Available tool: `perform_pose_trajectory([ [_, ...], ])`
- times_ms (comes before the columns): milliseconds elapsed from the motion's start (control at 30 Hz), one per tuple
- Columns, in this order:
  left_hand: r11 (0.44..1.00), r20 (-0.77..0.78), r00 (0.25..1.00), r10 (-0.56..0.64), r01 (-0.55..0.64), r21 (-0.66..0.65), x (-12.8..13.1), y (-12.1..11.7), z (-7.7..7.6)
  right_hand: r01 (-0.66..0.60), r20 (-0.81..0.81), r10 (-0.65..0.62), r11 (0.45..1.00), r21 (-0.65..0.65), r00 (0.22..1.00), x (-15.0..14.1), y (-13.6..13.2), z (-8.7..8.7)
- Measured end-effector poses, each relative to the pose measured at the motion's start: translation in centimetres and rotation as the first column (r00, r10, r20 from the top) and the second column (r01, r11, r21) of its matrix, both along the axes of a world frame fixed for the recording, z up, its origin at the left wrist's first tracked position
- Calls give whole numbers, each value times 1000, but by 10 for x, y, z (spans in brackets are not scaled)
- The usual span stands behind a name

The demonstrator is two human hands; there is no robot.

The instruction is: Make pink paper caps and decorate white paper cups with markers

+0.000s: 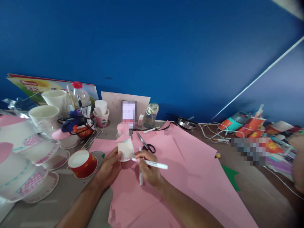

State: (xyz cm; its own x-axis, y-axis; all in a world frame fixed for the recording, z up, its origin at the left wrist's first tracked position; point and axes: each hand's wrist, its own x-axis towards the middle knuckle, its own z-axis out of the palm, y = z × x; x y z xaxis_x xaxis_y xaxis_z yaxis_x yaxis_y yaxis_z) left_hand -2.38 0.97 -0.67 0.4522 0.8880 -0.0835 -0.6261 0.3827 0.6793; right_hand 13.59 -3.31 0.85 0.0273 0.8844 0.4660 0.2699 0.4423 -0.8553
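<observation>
My left hand (109, 169) grips a small white paper cup (126, 149) with a pink paper piece on its top, holding it over the pink paper sheets (190, 167). My right hand (148, 167) is closed around a white marker pen (154, 164), its tip touching the cup's lower right side. A second white pen (140, 177) lies on the pink paper under my right hand. Black-handled scissors (146, 144) lie on the pink paper just beyond the cup.
A red paper cup (82, 163) stands left of my left hand. Stacked white and pink bowls (28, 158) fill the left. A blue glue gun (71, 124), a bottle (80, 95) and a jar (150, 115) stand behind. Cables (213, 131) and red cups (251, 125) lie right.
</observation>
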Motion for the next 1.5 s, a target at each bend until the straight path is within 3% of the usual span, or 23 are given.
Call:
perform_pose_trajectory([
  [500,1000,-17,1000,7,-7,0,-1,-1,2,38,13,-38,999,6,999,-1,0,-1],
  [833,1000,30,1000,-1,1,-7,1,-1,1,36,-148,-46,997,-70,988,0,-1,-2],
  [1000,994,-22,1000,-7,9,105,3,-3,-1,-12,-147,2,998,-65,989,-2,-4,1],
  [1167,998,-74,997,1,3,58,3,-5,1,-27,-166,15,997,-71,986,-2,-6,-1],
  [1300,998,-59,998,-3,7,65,3,-5,1,30,-135,-41,996,-83,990,-2,-6,-3],
  [1500,999,-50,999,-11,14,48,3,-5,2,37,-23,-37,999,3,999,-3,-6,1],
])
